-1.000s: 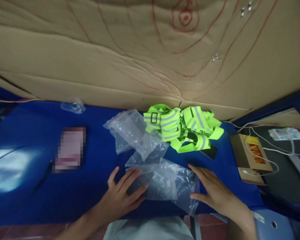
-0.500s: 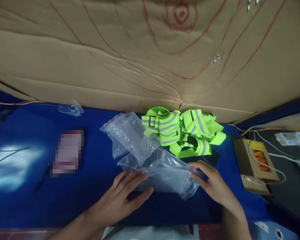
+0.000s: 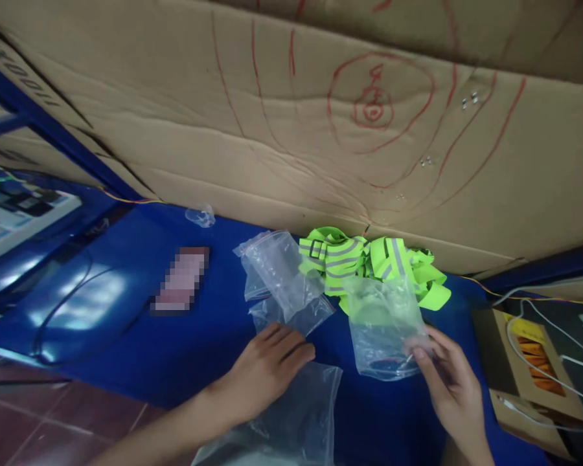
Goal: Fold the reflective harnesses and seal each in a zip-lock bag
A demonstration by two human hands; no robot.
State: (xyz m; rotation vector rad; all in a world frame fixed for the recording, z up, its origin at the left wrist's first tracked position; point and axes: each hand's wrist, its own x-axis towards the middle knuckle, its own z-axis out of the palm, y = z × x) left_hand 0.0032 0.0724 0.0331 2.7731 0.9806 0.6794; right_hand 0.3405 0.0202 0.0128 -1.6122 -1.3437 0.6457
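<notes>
Over blue tabletop [image 3: 379, 414], R hand [image 3: 449, 382] pinches clear bag [image 3: 381, 343] by its edge, nr. loose hi-vis straps [image 3: 342, 265]; L hand [image 3: 272, 362] curled by 2nd bag [image 3: 306, 401], grip unclear; both bags apparently empty, straps outside.

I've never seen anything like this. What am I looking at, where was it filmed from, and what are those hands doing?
There is no machine here, just a person's two bare hands. One camera, worn on the head, looks forward and down.

The right hand holds a clear bag. The left hand is over another bag; whether it grips it, I can't tell.

On the blue table lie more bags, green straps with grey stripes, and a pixelated item. Behind stands cardboard with red lines; a box is at the right.
</notes>
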